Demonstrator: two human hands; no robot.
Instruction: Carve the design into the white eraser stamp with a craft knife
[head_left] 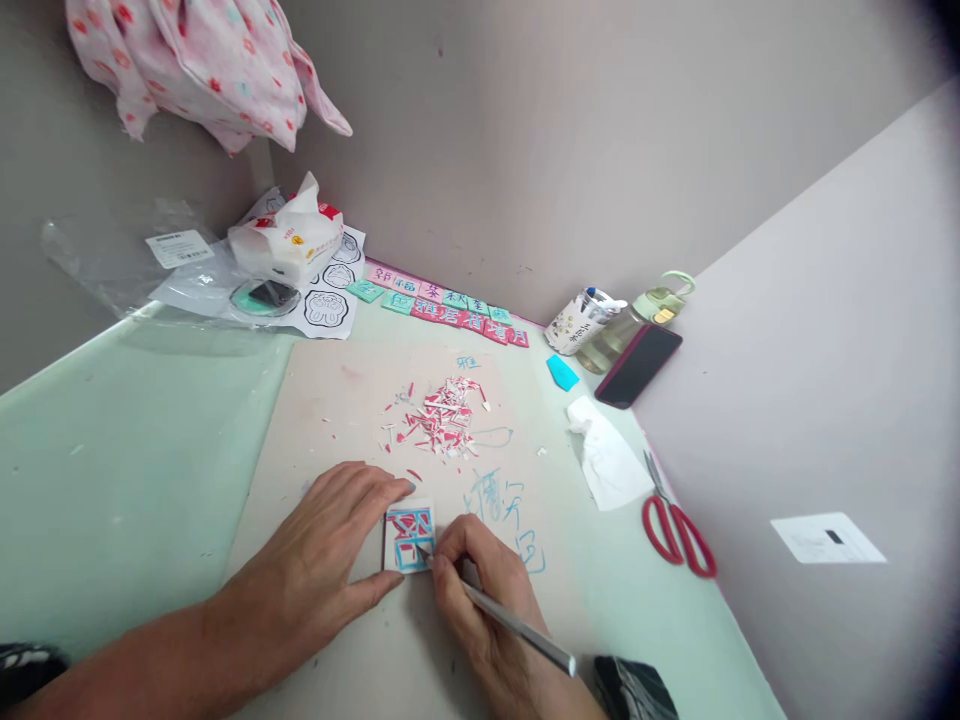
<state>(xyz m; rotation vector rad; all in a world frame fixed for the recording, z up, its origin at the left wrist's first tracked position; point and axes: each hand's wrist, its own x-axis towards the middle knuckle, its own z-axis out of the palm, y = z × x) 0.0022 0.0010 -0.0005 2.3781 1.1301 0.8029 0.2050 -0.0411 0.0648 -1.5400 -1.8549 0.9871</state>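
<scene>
Table [112, 480]: pale green surface filling the lower left and centre of the frame, set into a grey wall corner.
Work mat [337, 400]: beige sheet at centre, marked with blue handwriting, lying on the table.
Cloth [202, 60]: pink flowered fabric hanging at upper left.
Plastic sheet [97, 260]: clear wrapping at left edge, just beside a tissue pack [289, 235] and printed paper patterns [330, 305].
Tile row [450, 305]: pink and green lettered squares lined along the far wall, above centre.
Phone [637, 365]: dark, leaning at right against a bottle [645, 315].
Scissors [675, 525]: red handles, lower right, near a crumpled tissue [604, 455].
Shavings [439, 420]: red and white chips heaped at mat centre.
Left hand [326, 565]: spread flat at lower centre, fingertips and thumb pressing the left edge of the stamp block.
Right hand [484, 590]: closed in a pen grip around a carving knife [499, 615], tip touching the block.
Stamp block [409, 537]: small white square with red and blue pattern, flat on the mat between both hands.
</scene>
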